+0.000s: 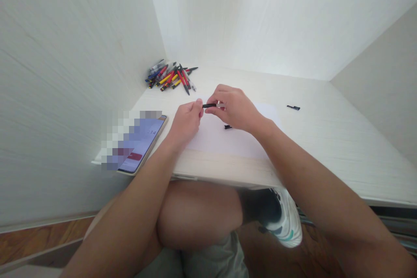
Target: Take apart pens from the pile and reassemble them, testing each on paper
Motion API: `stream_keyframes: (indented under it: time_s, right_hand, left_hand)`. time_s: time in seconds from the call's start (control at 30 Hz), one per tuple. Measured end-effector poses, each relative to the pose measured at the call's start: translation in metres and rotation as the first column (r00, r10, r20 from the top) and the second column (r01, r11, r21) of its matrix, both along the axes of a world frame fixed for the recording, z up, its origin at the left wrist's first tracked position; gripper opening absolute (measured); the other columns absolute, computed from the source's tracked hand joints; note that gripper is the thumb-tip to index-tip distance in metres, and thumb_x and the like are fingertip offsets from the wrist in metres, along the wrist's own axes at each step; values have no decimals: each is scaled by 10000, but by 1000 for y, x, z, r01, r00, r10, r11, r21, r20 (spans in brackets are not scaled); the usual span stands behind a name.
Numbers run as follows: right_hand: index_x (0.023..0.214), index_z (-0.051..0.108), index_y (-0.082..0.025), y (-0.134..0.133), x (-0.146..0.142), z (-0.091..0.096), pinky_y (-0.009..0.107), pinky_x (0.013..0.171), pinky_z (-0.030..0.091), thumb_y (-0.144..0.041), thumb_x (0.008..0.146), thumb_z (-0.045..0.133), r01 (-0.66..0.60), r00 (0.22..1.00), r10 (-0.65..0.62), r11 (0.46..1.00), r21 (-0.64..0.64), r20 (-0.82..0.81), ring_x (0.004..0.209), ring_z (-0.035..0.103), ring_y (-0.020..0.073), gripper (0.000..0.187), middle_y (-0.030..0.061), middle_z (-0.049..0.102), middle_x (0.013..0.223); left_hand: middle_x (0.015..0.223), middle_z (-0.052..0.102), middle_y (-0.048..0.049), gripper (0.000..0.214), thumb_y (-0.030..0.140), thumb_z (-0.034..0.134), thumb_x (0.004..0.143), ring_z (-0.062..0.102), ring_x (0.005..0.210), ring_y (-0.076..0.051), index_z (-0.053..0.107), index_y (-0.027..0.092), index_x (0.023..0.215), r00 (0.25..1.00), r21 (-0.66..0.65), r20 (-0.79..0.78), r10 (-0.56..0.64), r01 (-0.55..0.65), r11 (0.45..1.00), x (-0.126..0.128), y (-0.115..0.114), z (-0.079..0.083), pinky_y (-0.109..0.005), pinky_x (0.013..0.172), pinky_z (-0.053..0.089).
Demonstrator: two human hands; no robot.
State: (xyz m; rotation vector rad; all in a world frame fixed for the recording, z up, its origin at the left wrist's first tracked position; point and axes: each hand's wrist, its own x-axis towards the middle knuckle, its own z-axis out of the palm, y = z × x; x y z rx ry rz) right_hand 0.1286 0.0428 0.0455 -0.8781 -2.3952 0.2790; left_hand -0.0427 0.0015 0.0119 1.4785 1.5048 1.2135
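Between my two hands, above a white sheet of paper (211, 141), lies a pen (210, 105) with a black section and a pale, see-through part. My left hand (189, 117) is closed around its left end, thumb on top. The fingers of my right hand (230, 103) are curled about the pale part at the right and pinch the pen. How far the pen reaches inside either hand is hidden. On the paper, partly covered by my right hand, rests a small black piece (227, 127), perhaps a pen cap.
A heap of red, yellow, blue and clear pens (171, 76) lies in the back left corner. A phone (141, 147) with a lit screen is at the left. A black pen cap (293, 107) lies to the right. Pale walls enclose the desk (309, 139) on three sides.
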Motion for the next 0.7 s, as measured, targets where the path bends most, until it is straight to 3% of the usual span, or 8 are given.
stream_keyframes:
  time_s: [0.1, 0.23, 0.37, 0.5, 0.7]
  right_hand:
    - [874, 746, -150, 6, 7, 2, 301, 731, 370, -342, 1030, 495, -57, 997, 65, 984, -170, 38, 730, 541, 154, 352, 52, 685, 824]
    - [781, 710, -134, 13, 14, 3, 288, 683, 345, -295, 1027, 437, -89, 988, 122, 950, -300, 96, 645, 498, 126, 402, 27, 642, 691]
    - [827, 727, -131, 12, 13, 2, 289, 696, 348, -253, 1001, 433, -82, 992, 103, 966, -245, 74, 665, 511, 127, 363, 32, 661, 723]
    - [836, 745, -134, 12, 8, -3, 300, 729, 365, -266, 999, 488, -50, 997, 57, 992, -112, 53, 717, 554, 150, 332, 50, 699, 783]
    - [861, 756, -152, 11, 4, -9, 335, 754, 358, -305, 1016, 543, 0, 995, -12, 994, 113, 101, 829, 571, 203, 304, 79, 685, 861]
  left_hand:
    - [575, 433, 6, 422, 394, 430, 999, 415, 580, -165, 444, 233, 610, 984, 124, -177, -8, 31, 992, -5, 0, 0, -324, 533, 284]
    - [561, 409, 15, 424, 379, 431, 998, 404, 578, -163, 424, 231, 601, 976, 118, -218, -21, 47, 992, -9, 0, 2, -332, 543, 271]
    - [537, 380, 26, 427, 362, 453, 993, 358, 536, -149, 402, 230, 591, 989, 58, -145, -20, 29, 998, -8, 0, 5, -327, 523, 251]
    - [516, 343, 35, 442, 328, 471, 991, 309, 499, -121, 391, 217, 571, 999, 14, -48, 26, -25, 1000, -4, -2, 7, -298, 485, 215]
    - [495, 263, 73, 405, 297, 498, 975, 228, 405, -77, 385, 219, 594, 940, -190, 328, 91, -29, 981, 3, -3, 11, -232, 394, 138]
